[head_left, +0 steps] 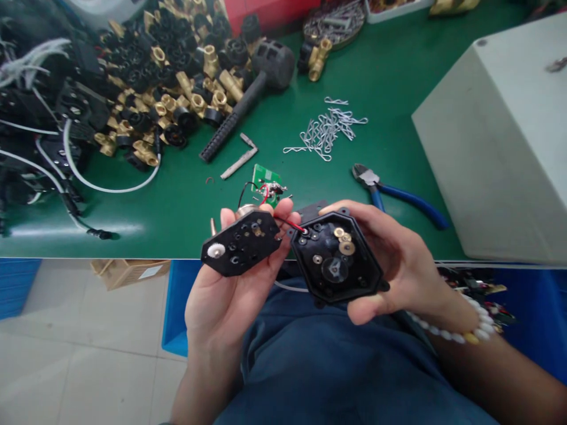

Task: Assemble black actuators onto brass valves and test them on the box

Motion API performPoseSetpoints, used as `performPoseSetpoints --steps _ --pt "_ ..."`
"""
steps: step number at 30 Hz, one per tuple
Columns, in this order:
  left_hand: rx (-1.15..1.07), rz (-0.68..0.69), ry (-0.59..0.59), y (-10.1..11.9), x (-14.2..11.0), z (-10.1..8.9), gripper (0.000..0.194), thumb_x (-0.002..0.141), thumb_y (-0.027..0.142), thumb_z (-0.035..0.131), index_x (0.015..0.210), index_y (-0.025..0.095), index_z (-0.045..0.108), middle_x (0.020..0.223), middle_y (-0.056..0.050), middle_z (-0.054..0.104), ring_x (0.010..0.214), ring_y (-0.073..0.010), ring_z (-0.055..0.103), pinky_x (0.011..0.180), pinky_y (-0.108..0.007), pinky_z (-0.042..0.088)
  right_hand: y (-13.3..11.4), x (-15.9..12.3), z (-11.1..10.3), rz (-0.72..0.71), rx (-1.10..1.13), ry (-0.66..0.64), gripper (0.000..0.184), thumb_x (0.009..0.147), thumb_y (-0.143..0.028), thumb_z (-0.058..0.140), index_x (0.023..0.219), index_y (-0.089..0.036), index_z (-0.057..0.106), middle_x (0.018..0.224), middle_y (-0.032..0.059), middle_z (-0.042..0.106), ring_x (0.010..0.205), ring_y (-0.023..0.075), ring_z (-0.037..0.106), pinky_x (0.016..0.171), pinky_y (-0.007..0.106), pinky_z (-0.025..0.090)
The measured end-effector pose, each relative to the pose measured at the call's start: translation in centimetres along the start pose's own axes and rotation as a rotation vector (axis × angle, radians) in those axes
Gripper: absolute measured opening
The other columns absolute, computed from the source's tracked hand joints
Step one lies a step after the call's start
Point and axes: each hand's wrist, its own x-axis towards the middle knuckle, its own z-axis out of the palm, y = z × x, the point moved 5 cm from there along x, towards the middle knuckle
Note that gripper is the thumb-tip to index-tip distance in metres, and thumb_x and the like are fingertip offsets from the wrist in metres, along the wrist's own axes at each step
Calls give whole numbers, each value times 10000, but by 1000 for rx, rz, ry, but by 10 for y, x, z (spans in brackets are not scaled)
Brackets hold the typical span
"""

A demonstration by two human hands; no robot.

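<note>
My left hand [234, 295] holds a black gear plate [243, 245] tilted on its fingers, with a white gear near one end and a metal motor partly hidden behind it. In my right hand [394, 254] is a black housing [328, 277], its open side facing me, showing small brass gears and a clear plastic wheel. A red wire [290, 222] runs between plate and housing. Just beyond my left fingertips is a green circuit board [266, 175], with black and red wires leading toward the plate. Blue-handled cutting pliers [398, 198] lie beyond my right hand.
Brass valve fittings [177, 100] with black caps are heaped at the back left beside a black mallet [248, 97]. Wire clips [328, 130] lie mid-table. A large grey box [496, 147] stands at right, and white-cabled black units [66, 118] crowd the left.
</note>
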Motion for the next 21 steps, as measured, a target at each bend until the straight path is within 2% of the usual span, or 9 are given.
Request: performPoseSetpoints --steps 6,12,16,21 --pt "25 17 29 1 -1 0 356 999 528 534 879 290 770 1084 24 783 1070 -167 737 888 -235 627 -5 1 -1 -73 34 -6 840 603 -528 928 1299 -194 597 1317 74 628 1227 190 640 1102 267 518" --pt "3 -7 47 1 -2 -2 366 998 539 531 875 288 769 1075 18 785 1100 -184 735 898 -267 626 -1 -1 -2 -50 26 4 864 630 -626 874 1321 -197 582 1284 74 637 1210 197 645 1101 291 517" --pt "28 -6 36 0 -3 -2 370 1005 553 504 892 316 765 1113 24 778 1166 -209 710 927 -308 623 1 -3 -2 -19 11 19 920 600 -661 872 1334 -195 571 1298 84 632 1215 214 645 1108 316 518" --pt "-15 -36 8 -3 -3 -2 396 1014 570 472 898 334 768 1142 33 773 1198 -185 693 956 -279 610 -1 -2 -2 -38 31 10 894 599 -627 889 1323 -200 582 1303 78 638 1221 210 649 1109 307 523"
